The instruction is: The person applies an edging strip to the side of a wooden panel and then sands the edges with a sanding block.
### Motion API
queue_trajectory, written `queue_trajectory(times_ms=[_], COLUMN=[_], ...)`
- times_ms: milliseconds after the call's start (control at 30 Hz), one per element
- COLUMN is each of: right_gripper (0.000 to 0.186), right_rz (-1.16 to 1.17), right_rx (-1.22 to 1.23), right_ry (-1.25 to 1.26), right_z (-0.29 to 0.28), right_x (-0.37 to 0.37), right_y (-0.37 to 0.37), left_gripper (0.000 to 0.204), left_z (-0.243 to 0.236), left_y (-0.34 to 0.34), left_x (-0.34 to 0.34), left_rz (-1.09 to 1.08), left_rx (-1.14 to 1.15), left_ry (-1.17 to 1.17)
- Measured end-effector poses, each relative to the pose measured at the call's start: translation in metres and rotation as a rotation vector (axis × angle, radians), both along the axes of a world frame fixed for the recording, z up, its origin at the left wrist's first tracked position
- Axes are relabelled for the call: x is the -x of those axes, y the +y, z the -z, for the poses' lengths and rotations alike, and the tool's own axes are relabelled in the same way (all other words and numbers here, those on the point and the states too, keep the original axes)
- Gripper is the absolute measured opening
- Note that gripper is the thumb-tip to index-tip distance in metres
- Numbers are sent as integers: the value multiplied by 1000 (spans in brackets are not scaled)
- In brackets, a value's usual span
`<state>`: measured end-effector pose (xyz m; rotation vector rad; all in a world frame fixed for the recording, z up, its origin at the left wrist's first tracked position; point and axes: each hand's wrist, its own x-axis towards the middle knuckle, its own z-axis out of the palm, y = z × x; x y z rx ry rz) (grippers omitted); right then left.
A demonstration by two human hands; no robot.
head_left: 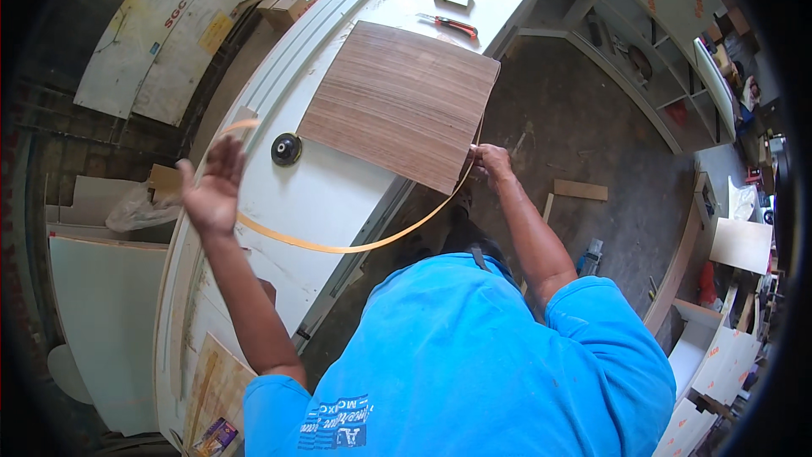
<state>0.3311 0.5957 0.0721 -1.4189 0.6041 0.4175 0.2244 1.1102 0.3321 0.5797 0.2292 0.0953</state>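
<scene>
A wood-grain panel lies flat on the white worktable, its right edge reaching the table's side. A long, thin strip of edge banding runs along that right edge, then curves in a loose loop toward my left hand. This hand is raised over the table's left part, fingers stretched and thumb apart; the strip passes behind it, and its orange end shows by the fingertips. My right hand pinches the strip at the panel's near right edge, its fingertips partly hidden. Close to the panel's left corner sits a round black disc.
Beyond the panel lie a red utility knife and a small block. Open cabinet frames stand at the far right. Wood offcuts and a blue-grey tool rest on the floor. White boards lean at far left.
</scene>
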Motion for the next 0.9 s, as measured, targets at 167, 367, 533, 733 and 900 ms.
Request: queue_trajectory(times_ms=[167,367,533,733,900], right_gripper=[15,17,30,32,32], right_rz=[31,92,119,186,146], right_rx=[-92,-213,-231,-264,-138], right_ry=[44,-20,-21,-24,0], right_z=[-10,-23,-26,-25,-25], right_x=[7,13,18,22,17], right_y=[-2,13,12,4,3], left_gripper=[92,94,46,65,78], left_z=[48,130,201,222,262], left_y=[-40,-59,-189,-292,-303], left_x=[-83,-146,-146,-200,-215], left_rz=[75,-312,129,155,84], left_rx=[-192,-369,-1446,-2140,-2292], left_ry=[293,883,428,176,242])
